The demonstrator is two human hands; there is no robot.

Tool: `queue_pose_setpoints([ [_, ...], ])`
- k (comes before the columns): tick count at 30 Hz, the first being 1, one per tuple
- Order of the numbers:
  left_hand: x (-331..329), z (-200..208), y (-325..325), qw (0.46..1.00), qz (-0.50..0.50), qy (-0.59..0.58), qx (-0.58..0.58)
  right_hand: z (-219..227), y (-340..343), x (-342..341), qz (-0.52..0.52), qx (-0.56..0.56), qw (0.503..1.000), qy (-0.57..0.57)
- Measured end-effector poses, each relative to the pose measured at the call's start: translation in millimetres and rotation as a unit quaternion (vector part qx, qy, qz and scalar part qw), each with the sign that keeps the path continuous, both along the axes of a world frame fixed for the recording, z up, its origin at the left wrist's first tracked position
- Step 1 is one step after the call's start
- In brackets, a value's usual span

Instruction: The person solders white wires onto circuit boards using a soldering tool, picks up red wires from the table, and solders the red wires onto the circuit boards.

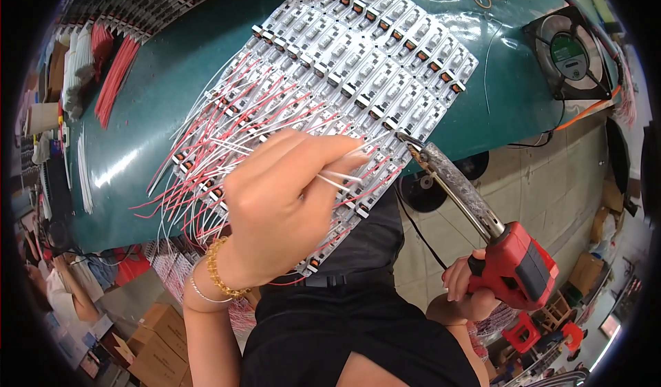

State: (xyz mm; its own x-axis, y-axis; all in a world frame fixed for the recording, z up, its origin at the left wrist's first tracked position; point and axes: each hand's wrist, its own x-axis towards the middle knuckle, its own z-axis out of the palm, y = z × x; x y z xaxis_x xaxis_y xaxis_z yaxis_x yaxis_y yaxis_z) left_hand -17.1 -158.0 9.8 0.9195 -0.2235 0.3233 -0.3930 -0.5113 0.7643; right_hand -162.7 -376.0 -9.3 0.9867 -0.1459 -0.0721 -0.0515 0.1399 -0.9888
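Note:
A large panel of white circuit boards lies slanted across the green table. Red and white wires fan out from its left and middle rows. My left hand is closed over the panel, pinching white wires between thumb and fingers, some ends sticking out past the fingertips. On the right, my right hand grips a red and black soldering gun. Its long metal barrel points up and left, and the tip is at the board row just beyond my left fingertips. Whether it touches a pad I cannot tell.
Bundles of red wires and white wires lie on the table's left. A black fan stands at the far right, with an orange cable by it. Cardboard boxes sit on the floor at lower left.

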Motion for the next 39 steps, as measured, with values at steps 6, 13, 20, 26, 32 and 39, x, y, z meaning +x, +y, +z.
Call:
queue_pose_setpoints([
  [6,-5.2,-10.0,-4.8,0.996,-0.017,0.013,0.092,-3.5,-5.9,-7.7,0.022,-0.003,1.000,0.003],
  [13,-3.5,-18.9,-7.5,0.996,-0.006,0.017,0.093,-7.0,-5.3,-9.6,-0.007,0.034,0.998,0.053],
  [20,-2.3,-18.1,-10.8,0.994,-0.006,0.009,0.110,-27.4,-10.0,-31.4,-0.116,-0.073,0.990,0.017],
  [26,-1.4,-19.5,-11.3,0.994,-0.007,-0.006,0.111,-12.1,-13.7,-13.1,0.035,-0.055,0.998,-0.008],
  [32,-2.1,-19.9,-10.4,0.993,-0.006,-0.007,0.113,-9.2,-12.9,-9.3,0.061,-0.015,0.998,0.006],
  [39,-1.8,-16.1,-10.1,0.998,-0.025,0.031,0.056,-9.5,-13.0,-7.9,0.051,0.017,0.999,0.000],
])
